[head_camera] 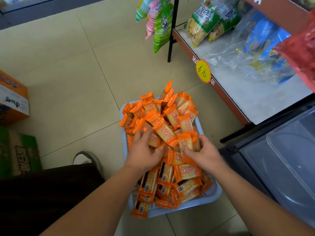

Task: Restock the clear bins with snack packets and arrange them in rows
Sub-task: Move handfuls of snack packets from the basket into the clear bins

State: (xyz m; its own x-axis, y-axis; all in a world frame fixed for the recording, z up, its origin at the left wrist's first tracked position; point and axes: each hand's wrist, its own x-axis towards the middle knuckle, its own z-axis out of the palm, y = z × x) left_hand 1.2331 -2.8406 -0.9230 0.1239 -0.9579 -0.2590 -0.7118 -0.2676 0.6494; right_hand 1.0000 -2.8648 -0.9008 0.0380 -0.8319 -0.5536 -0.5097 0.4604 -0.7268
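A light blue basket [213, 197] on the tiled floor is heaped with several orange cracker packets [185, 172]. My left hand [144, 150] reaches into the heap, its fingers curled round a packet [154, 142] near the middle. My right hand [203, 154] grips a small upright bundle of packets [190, 142] just right of it. A clear plastic bin [293, 150] stands at the right edge, on a dark stand.
A brown-edged store shelf [226, 97] with bagged snacks and a yellow price tag [203, 71] runs along the right. Hanging snack bags [158, 23] dangle from a black rack. Cardboard boxes [13, 99] sit at left. My leg and shoe [88, 160] are beside the basket.
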